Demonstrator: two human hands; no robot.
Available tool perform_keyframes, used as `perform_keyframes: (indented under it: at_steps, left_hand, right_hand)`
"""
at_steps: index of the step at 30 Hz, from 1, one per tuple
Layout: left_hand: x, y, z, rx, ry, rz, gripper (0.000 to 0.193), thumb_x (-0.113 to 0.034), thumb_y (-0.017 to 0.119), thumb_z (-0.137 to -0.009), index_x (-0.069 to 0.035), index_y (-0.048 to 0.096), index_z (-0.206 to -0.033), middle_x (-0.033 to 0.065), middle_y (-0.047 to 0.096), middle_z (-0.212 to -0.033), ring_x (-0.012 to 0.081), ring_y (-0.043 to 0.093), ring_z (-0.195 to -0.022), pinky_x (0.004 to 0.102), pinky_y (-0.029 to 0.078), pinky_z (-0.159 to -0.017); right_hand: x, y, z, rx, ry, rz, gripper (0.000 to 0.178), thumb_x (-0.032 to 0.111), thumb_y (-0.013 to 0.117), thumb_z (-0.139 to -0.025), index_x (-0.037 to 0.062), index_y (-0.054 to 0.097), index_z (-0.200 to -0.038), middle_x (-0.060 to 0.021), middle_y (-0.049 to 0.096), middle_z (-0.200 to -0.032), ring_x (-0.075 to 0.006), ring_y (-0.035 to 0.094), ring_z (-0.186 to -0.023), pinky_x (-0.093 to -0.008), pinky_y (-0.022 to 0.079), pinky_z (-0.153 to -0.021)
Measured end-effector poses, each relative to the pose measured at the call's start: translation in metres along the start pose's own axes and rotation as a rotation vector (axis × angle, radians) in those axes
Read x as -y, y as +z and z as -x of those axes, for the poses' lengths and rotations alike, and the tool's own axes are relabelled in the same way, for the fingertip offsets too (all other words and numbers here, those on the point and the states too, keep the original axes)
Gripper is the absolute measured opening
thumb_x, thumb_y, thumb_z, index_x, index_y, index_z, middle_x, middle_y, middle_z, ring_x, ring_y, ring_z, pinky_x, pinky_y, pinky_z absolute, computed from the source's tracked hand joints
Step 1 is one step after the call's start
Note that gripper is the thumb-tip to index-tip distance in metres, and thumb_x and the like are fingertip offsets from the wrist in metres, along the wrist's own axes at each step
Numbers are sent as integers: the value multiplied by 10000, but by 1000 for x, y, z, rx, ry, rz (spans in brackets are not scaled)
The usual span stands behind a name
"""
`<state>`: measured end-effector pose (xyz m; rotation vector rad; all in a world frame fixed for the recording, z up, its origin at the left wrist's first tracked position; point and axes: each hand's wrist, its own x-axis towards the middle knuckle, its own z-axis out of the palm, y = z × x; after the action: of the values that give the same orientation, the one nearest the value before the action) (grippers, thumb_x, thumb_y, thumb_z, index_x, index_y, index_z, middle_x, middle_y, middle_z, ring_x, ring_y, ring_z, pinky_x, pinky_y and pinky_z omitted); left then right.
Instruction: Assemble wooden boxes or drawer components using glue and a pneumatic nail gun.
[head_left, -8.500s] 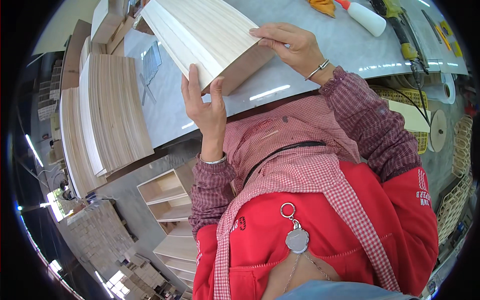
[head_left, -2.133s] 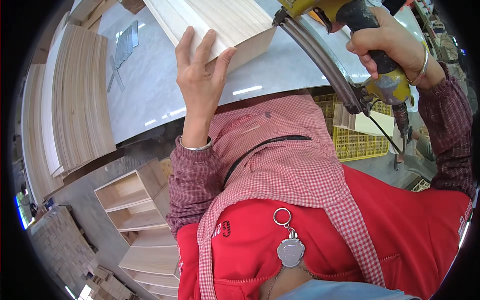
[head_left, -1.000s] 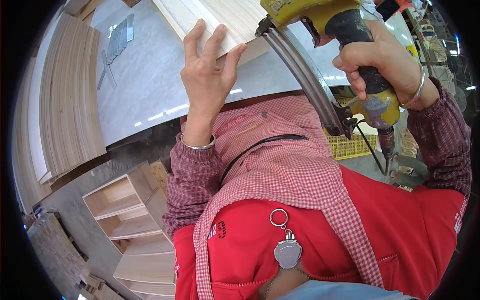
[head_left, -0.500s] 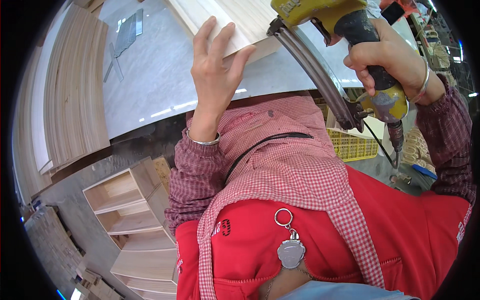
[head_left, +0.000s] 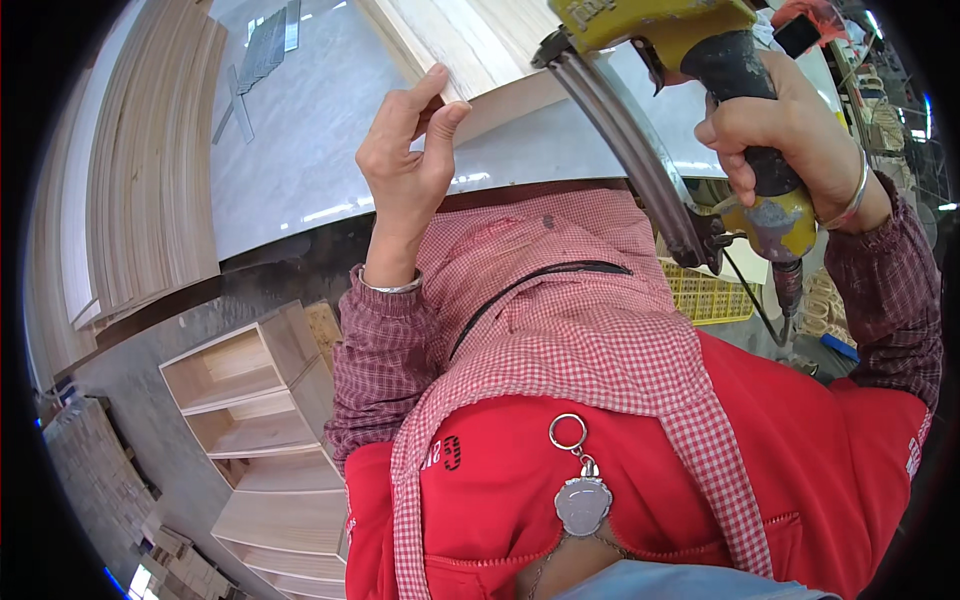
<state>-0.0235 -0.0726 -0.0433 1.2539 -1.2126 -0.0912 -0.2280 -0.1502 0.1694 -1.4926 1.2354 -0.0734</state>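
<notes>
My right hand [head_left: 790, 130] is closed around the black grip of a yellow nail gun [head_left: 660, 20], whose long metal magazine [head_left: 630, 150] slants down toward my apron. A hose runs from the end of its handle. At the near left corner of a pale wooden piece [head_left: 480, 50] is my left hand [head_left: 408, 165]. Its thumb and forefinger stand apart, with the tips at the corner, and the other fingers curl behind, partly hidden. The gun covers part of the wooden piece, which continues past the top of the view.
Long wooden boards [head_left: 150, 150] are stacked on the left of the white table [head_left: 300, 170]. Flat metal strips [head_left: 265, 55] lie beside them. Below stand open wooden boxes [head_left: 250, 390]. A yellow plastic crate [head_left: 710, 295] sits under the table on the right.
My left hand has slid left and nearer, from fingers spread on top of the wood to curled at its corner. The nail gun has shifted slightly to the right in my right hand.
</notes>
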Motion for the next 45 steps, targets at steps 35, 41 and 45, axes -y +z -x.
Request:
perform_keyframes:
  at_steps: [35,41,45]
  left_hand:
    - [20,-9,-16,9,274,-273,446,-124,778,-697,-177,674,-1127,21,538,-958,173,510,-919,255,449,-717]
    - [18,-7,-14,16,228,-260,445,-119,778,-693,-172,674,-1123,11,530,-933,188,513,-944,267,448,-756]
    - [22,-5,-14,3,241,-259,445,-134,778,-695,-180,672,-1124,5,524,-909,183,512,-924,265,445,-755]
  right_hand:
    - [38,26,3,48,-95,282,176,84,609,-686,-29,563,-813,-55,539,-500,-117,470,-365,-212,401,-384]
    - [40,31,2,47,-117,296,84,46,605,-691,-3,543,-723,-54,521,-473,-118,444,-344,-211,378,-377]
    - [41,30,0,67,-110,322,98,60,609,-687,-5,548,-726,-52,529,-481,-117,457,-350,-211,387,-379]
